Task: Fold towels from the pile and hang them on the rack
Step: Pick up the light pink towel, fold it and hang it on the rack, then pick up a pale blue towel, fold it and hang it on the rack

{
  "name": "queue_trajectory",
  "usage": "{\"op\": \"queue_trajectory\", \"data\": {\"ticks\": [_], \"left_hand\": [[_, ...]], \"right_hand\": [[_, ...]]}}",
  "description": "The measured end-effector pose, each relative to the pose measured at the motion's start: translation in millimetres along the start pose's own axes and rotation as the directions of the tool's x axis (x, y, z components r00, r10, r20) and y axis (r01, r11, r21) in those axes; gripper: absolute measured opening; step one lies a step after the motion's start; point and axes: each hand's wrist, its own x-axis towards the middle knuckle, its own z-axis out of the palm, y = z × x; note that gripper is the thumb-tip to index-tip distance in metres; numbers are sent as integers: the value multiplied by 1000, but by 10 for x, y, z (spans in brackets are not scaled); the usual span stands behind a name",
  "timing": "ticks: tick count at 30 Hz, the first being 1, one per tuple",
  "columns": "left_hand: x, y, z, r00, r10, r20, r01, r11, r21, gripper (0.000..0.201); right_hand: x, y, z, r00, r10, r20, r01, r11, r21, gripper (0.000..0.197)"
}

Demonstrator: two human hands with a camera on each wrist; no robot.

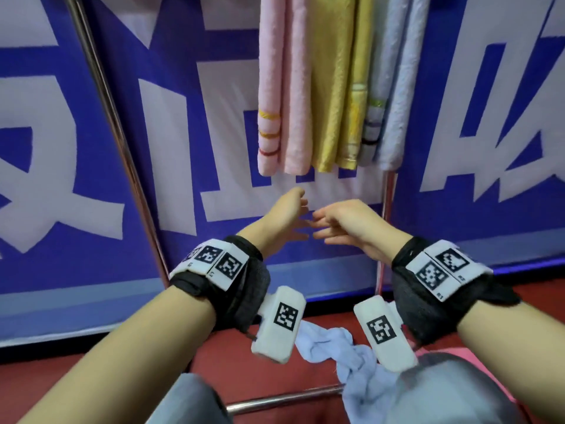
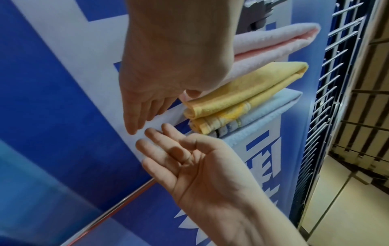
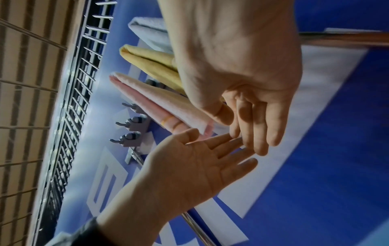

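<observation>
Three folded towels hang side by side on the rack: a pink towel (image 1: 284, 87), a yellow towel (image 1: 339, 87) and a light blue towel (image 1: 394, 87). Just below their lower ends, my left hand (image 1: 298, 215) and right hand (image 1: 328, 223) face each other, fingers relaxed and fingertips nearly meeting. Both hold nothing. In the left wrist view my left hand (image 2: 145, 103) hangs over my right hand (image 2: 185, 159), with the pink towel (image 2: 273, 41) and yellow towel (image 2: 252, 88) behind. A crumpled light blue towel (image 1: 345, 353) lies on the red floor under my wrists.
The rack's slanted metal pole (image 1: 116, 133) runs down at the left, and an upright pole (image 1: 386, 194) stands right of my hands. A bottom bar (image 1: 284, 399) lies near my knees. A blue and white banner (image 1: 61, 148) fills the background. Pink cloth (image 1: 434, 353) shows at the lower right.
</observation>
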Motion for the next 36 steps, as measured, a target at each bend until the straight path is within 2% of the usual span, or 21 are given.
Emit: {"op": "queue_trajectory", "data": {"ticks": [7, 11, 16, 21, 25, 36], "left_hand": [[113, -551, -21, 994, -104, -14, 103, 992, -76, 38], [203, -883, -58, 984, -176, -19, 174, 980, -93, 46], [369, -1186, -141, 968, -251, 6, 250, 963, -100, 46], [515, -1252, -206, 967, -246, 74, 251, 966, -69, 38], [597, -1375, -236, 962, -262, 74, 264, 965, -9, 39], [548, -1376, -119, 961, -234, 148, 227, 972, 59, 36]], "right_hand": [[147, 630, 68, 994, 111, 5, -111, 994, 11, 27], [256, 923, 72, 983, 184, -17, -184, 983, 18, 23], [391, 1057, 41, 981, 195, -7, -195, 976, -98, 16], [480, 1154, -19, 979, 203, 34, -197, 971, -133, 17], [513, 1239, -37, 959, 262, 110, -255, 964, -71, 15], [522, 1257, -78, 965, 248, 86, -238, 964, -116, 17]]}}
